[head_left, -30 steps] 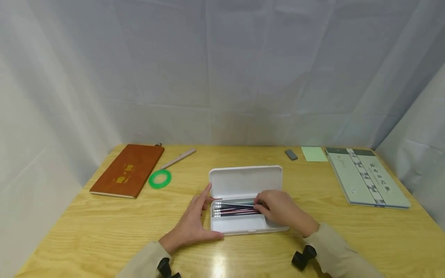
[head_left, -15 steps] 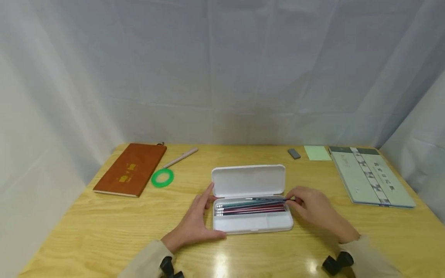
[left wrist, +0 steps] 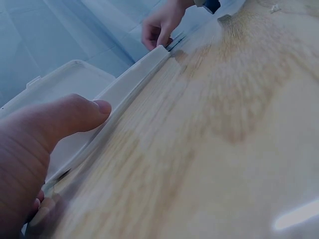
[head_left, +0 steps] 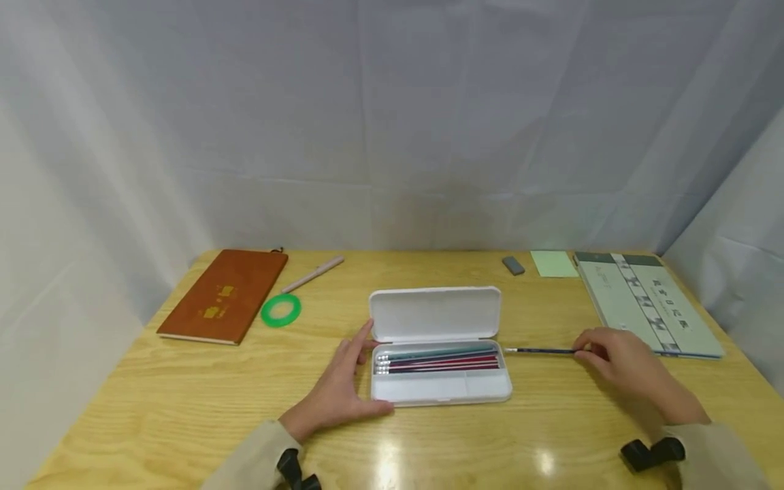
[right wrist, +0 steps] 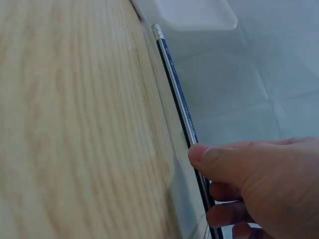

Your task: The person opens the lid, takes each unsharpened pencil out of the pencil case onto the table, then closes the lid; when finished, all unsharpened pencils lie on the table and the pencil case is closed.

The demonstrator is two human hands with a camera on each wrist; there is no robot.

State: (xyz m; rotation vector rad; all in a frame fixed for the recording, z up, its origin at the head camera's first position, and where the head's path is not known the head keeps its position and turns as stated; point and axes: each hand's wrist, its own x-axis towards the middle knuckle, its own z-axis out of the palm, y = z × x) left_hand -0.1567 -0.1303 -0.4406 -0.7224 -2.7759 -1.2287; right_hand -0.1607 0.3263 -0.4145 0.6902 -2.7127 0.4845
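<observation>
- Right of centre in the head view, the right hand point(head_left: 633, 366) has a dark blue pencil point(head_left: 542, 351) clamped between thumb and fingers, its silver-banded end pointing left, just beside the white case point(head_left: 422, 390).
- Low in the centre sits that case, its lid point(head_left: 435, 313) tipped up, more pencils point(head_left: 441, 362) lying in the back compartment.
- At its left end I see the left hand point(head_left: 337, 395), thumb and forefinger spread apart, the thumb along the front edge.
- Middle left: a brown notebook point(head_left: 245, 279) and green ring point(head_left: 266, 313).

Head view forward-down (wrist views close)
</observation>
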